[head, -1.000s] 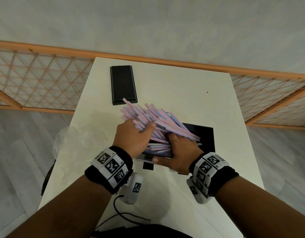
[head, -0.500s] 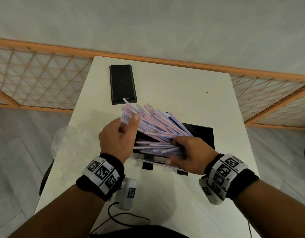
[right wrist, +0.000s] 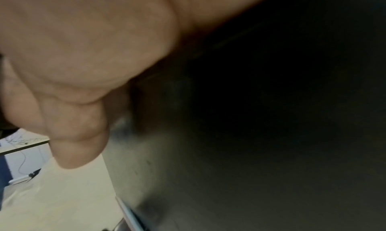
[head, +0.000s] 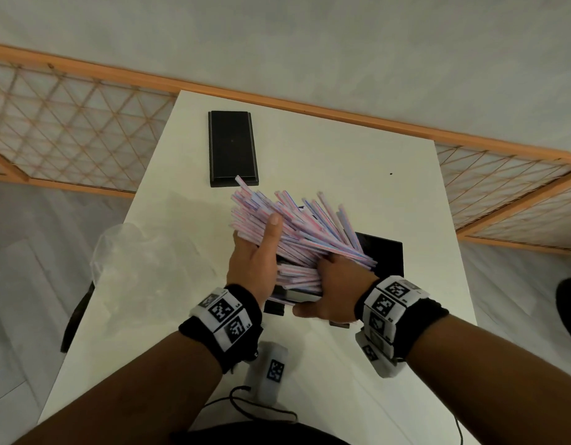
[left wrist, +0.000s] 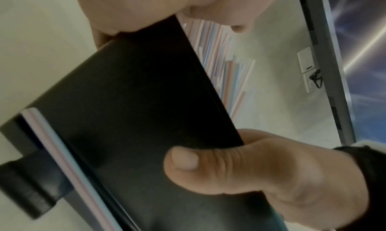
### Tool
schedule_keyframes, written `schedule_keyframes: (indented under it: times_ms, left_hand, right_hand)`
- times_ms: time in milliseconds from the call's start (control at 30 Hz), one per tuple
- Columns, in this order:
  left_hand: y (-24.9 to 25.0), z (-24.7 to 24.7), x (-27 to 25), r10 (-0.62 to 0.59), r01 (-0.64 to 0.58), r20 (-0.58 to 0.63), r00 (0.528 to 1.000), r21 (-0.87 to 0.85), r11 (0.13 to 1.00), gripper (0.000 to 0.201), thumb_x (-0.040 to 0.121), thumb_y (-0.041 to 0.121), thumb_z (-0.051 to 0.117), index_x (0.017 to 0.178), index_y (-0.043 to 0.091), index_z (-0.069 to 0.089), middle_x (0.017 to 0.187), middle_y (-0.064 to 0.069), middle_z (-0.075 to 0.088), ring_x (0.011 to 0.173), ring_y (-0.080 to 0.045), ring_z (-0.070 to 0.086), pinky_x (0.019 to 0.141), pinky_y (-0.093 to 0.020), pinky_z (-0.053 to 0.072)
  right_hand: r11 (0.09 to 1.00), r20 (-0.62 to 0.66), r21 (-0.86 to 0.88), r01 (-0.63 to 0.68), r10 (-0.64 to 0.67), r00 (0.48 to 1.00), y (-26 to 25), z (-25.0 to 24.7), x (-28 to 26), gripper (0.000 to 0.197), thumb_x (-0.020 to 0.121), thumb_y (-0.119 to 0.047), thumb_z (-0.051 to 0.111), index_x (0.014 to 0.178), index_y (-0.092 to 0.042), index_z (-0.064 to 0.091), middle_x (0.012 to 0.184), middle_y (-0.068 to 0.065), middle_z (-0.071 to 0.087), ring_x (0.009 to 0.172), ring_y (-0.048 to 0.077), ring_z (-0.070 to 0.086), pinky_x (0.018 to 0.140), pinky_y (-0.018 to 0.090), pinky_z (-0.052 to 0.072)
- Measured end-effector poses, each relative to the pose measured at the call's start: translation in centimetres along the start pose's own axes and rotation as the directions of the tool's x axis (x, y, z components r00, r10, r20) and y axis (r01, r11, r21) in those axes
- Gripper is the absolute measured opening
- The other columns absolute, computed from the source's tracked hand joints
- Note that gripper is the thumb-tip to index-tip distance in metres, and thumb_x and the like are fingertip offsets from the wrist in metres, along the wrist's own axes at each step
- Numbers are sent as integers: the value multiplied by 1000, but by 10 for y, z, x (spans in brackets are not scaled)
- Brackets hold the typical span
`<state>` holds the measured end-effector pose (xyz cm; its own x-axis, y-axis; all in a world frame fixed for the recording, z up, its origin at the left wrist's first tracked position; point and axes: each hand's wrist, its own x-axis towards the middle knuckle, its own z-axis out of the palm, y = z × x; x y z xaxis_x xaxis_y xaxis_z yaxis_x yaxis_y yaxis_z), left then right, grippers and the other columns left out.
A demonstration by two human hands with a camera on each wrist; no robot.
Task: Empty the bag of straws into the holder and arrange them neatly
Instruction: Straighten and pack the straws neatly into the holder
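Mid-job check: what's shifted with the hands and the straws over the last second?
The left hand slid off the top of the straws to their left side, thumb laid across them. The right hand now grips the near end, thumb on the front of the black holder. Loose crosswise straws got gathered in. Unchanged: black lid, clear bag, the holder's place.

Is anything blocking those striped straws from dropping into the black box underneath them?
Nothing visible blocks them. The pink-and-blue striped straws lean fanned in the open black box-shaped holder; the left hand holds them, the right hand grips the holder's front.
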<state>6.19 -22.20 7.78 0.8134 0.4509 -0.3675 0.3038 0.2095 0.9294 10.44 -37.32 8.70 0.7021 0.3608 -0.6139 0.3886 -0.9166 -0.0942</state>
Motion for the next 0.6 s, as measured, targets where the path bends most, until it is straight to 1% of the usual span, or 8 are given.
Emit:
schedule_keyframes:
  times_ms: [100, 167, 267, 367, 400, 467, 533, 600]
  left_hand:
    - [-5, 1, 1, -14, 14, -2, 1000, -28, 1000, 106, 56, 97, 57, 141, 35, 48, 130, 13, 65, 120, -12, 63, 110, -44, 46]
    - [-7, 1, 3, -26, 26, -10, 1000, -27, 999, 106, 52, 98, 57, 139, 37, 49, 128, 14, 65, 119, -13, 63, 109, -44, 46]
    - [-10, 0, 6, -52, 51, -28, 998, -17, 999, 107, 47, 99, 60, 134, 38, 49, 121, 17, 67, 113, -13, 66, 106, -44, 49]
    - [-10, 2, 8, -49, 49, -11, 999, 22, 999, 99, 50, 94, 64, 127, 35, 47, 114, 19, 65, 108, -8, 66, 105, -40, 49]
    - [-9, 2, 9, -41, 41, -15, 999, 45, 998, 95, 52, 90, 65, 126, 33, 47, 112, 22, 63, 106, -5, 64, 105, -38, 48]
    - [-9, 3, 10, -30, 32, -24, 999, 89, 996, 90, 56, 84, 65, 126, 31, 46, 109, 25, 59, 105, -3, 62, 103, -33, 47]
    - [-10, 4, 10, -26, 28, -17, 1000, 122, 992, 85, 61, 82, 65, 127, 32, 43, 114, 21, 58, 112, -10, 62, 102, -32, 46]
    - [-9, 5, 8, -26, 23, 18, 1000, 139, 990, 70, 75, 72, 67, 128, 35, 41, 120, 17, 54, 116, -12, 58, 102, -31, 44]
  right_hand:
    - [998, -35, -67, -3, 1, 999, -8, -4, 2, 103, 54, -94, 47, 128, -21, 50, 124, 3, 59, 116, 29, 57, 100, 43, 47]
    - [996, -32, -84, -6, 3, 999, -10, -6, 2, 93, 61, -91, 50, 124, -23, 52, 116, 1, 63, 110, 27, 60, 97, 41, 49]
    - [998, 28, -57, -7, 8, 1000, -12, -7, 2, 93, 61, -89, 53, 123, -19, 53, 111, 3, 61, 106, 26, 59, 94, 41, 52]
    - [996, 34, -87, 15, -12, 999, -15, -12, 1, 70, 65, -79, 62, 104, -22, 56, 93, -1, 60, 95, 25, 63, 83, 35, 54]
    - [995, 21, -103, 17, -15, 1000, -15, -14, 1, 64, 65, -77, 64, 100, -24, 56, 91, -2, 62, 93, 25, 65, 81, 34, 53]
    - [992, -9, -125, 7, -9, 1000, -14, -15, 0, 64, 63, -78, 62, 100, -26, 57, 96, -2, 66, 95, 25, 65, 83, 35, 51]
    - [993, -10, -118, -23, 22, 1000, -15, -13, 0, 75, 61, -83, 58, 109, -25, 56, 108, -1, 64, 105, 27, 61, 92, 40, 47]
    - [994, -9, -102, -43, 43, 999, -19, -10, 0, 86, 61, -85, 57, 119, -22, 52, 120, 2, 59, 116, 28, 54, 100, 45, 41]
